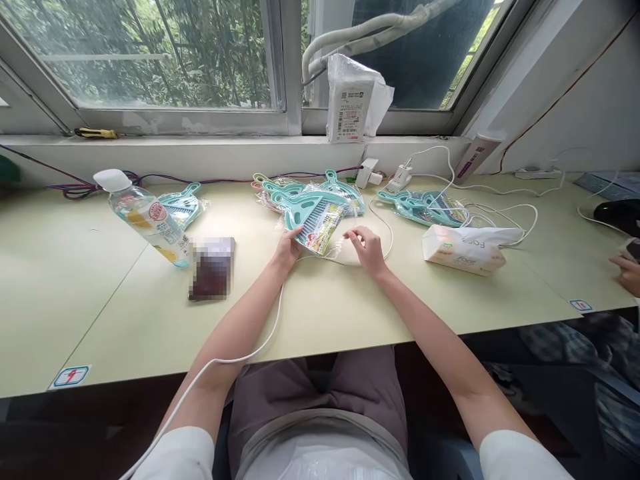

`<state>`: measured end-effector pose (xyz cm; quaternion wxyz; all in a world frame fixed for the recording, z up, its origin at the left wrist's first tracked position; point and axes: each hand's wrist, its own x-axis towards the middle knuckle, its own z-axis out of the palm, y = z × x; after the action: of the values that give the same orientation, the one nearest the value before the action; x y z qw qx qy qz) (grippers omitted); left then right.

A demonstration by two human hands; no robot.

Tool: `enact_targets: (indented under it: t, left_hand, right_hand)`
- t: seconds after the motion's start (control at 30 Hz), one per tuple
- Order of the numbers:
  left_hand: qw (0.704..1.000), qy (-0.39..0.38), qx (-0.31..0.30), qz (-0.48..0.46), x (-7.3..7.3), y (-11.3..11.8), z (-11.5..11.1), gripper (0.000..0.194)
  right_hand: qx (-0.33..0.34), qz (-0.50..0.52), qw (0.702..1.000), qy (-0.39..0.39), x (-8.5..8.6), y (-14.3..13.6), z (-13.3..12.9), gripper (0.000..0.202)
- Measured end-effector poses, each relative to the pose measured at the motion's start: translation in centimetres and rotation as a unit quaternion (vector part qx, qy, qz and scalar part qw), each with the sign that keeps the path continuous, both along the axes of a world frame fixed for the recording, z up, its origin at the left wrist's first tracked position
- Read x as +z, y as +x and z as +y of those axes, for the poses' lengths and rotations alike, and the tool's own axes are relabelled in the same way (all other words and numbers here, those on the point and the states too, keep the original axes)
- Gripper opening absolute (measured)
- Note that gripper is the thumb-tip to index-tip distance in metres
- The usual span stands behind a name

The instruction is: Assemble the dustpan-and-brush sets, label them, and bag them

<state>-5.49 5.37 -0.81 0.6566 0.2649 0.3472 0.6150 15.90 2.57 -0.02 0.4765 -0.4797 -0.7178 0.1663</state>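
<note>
My left hand (289, 249) grips the lower left edge of a teal dustpan and brush set (311, 217) in a clear plastic wrapper, with a yellow-green printed card at its front. The set is tilted, its handle pointing to the back left. More wrapped sets (350, 193) lie just behind it, one with a yellowish handle. My right hand (366, 247) is to the right of the held set, over the table, its fingers curled together near the wrapper's clear end. Whatever its fingertips pinch, if anything, is too small to make out.
A tilted bottle (150, 220), a dark blurred item (212, 269) and a wrapped set (183, 205) are on the left. To the right are more sets (425, 207), a tissue pack (465, 250), cables and another person's hand (627, 273). A white cable crosses my left arm.
</note>
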Motion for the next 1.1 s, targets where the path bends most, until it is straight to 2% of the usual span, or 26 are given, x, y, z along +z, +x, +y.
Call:
enact_targets:
  t: [0.07, 0.17, 0.27, 0.37, 0.5, 0.7, 0.77, 0.83, 0.97, 1.1]
  left_hand:
    - [1.0, 0.002, -0.019, -0.004, 0.1, -0.1, -0.1, 0.033]
    - [0.998, 0.034, -0.058, -0.013, 0.2, 0.1, -0.4, 0.03]
    - [0.992, 0.08, -0.1, -0.014, 0.1, 0.4, -0.6, 0.03]
    - [0.985, 0.1, -0.142, 0.01, -0.1, 0.4, -0.7, 0.037]
    - [0.975, 0.107, -0.183, 0.064, -0.1, 0.1, -0.6, 0.046]
    - [0.943, 0.145, -0.25, 0.165, -0.5, -0.3, -0.4, 0.056]
    - [0.944, 0.134, -0.239, 0.183, -0.7, -0.2, -0.2, 0.061]
    - [0.953, 0.114, -0.199, 0.197, -0.8, 0.0, 0.0, 0.063]
    - [0.977, 0.049, -0.089, 0.186, -0.3, 0.0, 0.6, 0.055]
    - [0.993, 0.032, 0.036, 0.107, 0.7, -2.2, 1.5, 0.049]
  right_hand:
    - [0.051, 0.051, 0.995, -0.066, -0.3, -0.2, 0.2, 0.034]
    - [0.05, 0.177, 0.972, -0.146, -1.0, -0.2, 1.0, 0.04]
    - [0.059, 0.313, 0.927, -0.198, -1.7, 0.3, 1.8, 0.045]
    - [0.107, 0.379, 0.887, -0.24, -2.1, 0.6, 2.4, 0.045]
    - [0.089, 0.428, 0.869, -0.232, -2.3, 0.7, 2.6, 0.055]
    - [0.082, 0.463, 0.863, -0.185, -1.6, 1.3, 2.6, 0.051]
    - [0.072, 0.468, 0.859, -0.192, -1.4, 1.5, 2.5, 0.052]
    - [0.067, 0.469, 0.858, -0.2, -1.3, 1.5, 2.4, 0.05]
    - [0.065, 0.47, 0.856, -0.206, -1.1, 1.4, 2.4, 0.046]
    - [0.026, 0.49, 0.848, -0.197, -0.9, 2.1, 2.8, 0.046]
